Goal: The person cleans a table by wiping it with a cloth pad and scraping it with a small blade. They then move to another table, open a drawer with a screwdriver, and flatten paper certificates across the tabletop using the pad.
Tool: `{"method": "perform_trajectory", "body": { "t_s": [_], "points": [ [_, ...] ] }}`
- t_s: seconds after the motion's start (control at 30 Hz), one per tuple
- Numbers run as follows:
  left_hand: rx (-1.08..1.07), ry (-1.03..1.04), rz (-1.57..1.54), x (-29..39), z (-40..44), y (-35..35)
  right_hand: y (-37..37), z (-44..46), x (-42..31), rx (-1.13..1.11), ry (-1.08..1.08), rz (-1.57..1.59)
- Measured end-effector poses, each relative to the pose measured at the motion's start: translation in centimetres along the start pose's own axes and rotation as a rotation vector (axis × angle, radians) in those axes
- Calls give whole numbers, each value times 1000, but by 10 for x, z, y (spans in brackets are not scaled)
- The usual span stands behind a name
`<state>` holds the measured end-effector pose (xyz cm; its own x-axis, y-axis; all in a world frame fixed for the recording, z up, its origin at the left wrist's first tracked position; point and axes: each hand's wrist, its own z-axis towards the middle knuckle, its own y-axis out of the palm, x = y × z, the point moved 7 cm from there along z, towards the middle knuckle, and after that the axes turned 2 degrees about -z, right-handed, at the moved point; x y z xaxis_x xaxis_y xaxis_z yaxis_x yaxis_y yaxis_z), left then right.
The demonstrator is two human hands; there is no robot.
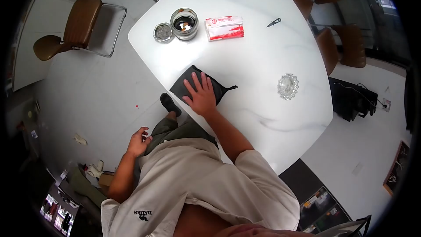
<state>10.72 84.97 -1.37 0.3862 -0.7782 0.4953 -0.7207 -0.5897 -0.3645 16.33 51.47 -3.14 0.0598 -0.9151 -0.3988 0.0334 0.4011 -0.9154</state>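
Note:
My right hand (pixel 202 96) lies palm down with its fingers spread on a dark, flat pouch (pixel 179 88). The pouch rests near the left edge of the white table (pixel 258 66), and a short loop sticks out from its right corner. Off the table, beside my leg, my left hand (pixel 140 141) hangs with loosely bent fingers and nothing in it. Farther up the table is a glass jar (pixel 184 24) with dark contents. Next to it sits a glass lid or dish (pixel 163 33). A red and white packet (pixel 224 28) lies right of the jar.
A small dark knife (pixel 274 22) lies at the upper right of the table. A clear glass ashtray (pixel 287 86) sits on the right side. One brown chair (pixel 82 22) stands at the upper left, and more brown chairs (pixel 348 46) line the right edge.

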Motion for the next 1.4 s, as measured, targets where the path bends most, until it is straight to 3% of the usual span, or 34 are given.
{"method": "perform_trajectory", "body": {
  "t_s": [0.07,0.17,0.23,0.3,0.47,0.63,0.9,1.07,1.13,1.2,1.23,1.3,1.4],
  "points": [
    [29,-2,-14,11,-1,-7,-6,1,32,-51,-3,-6],
    [72,-47,-78,8,-8,-16,-45,17,117,135,250,-210],
    [95,-86,-111,-10,-16,-19,-66,39,148,164,255,-235],
    [89,-123,-66,-29,-22,-16,-67,60,152,167,184,-235],
    [60,-196,-54,-81,-31,3,-57,116,161,235,282,-285],
    [56,-212,-63,-65,-37,1,-60,155,191,232,263,-284],
    [106,-199,-156,-62,-39,-5,-87,71,271,98,601,-396],
    [136,-220,-247,-95,-46,9,-74,33,245,213,814,-449],
    [138,-222,-328,-128,-47,23,-50,33,193,186,609,-471],
    [135,-227,-263,-148,-51,33,-54,33,138,148,384,-287],
    [128,-227,-290,-151,-52,35,-57,31,142,173,384,-262],
    [113,-263,-251,-147,-57,30,-61,31,162,172,488,-342],
    [147,-291,-271,-133,-58,18,-67,25,240,228,921,-401]
  ]
}}
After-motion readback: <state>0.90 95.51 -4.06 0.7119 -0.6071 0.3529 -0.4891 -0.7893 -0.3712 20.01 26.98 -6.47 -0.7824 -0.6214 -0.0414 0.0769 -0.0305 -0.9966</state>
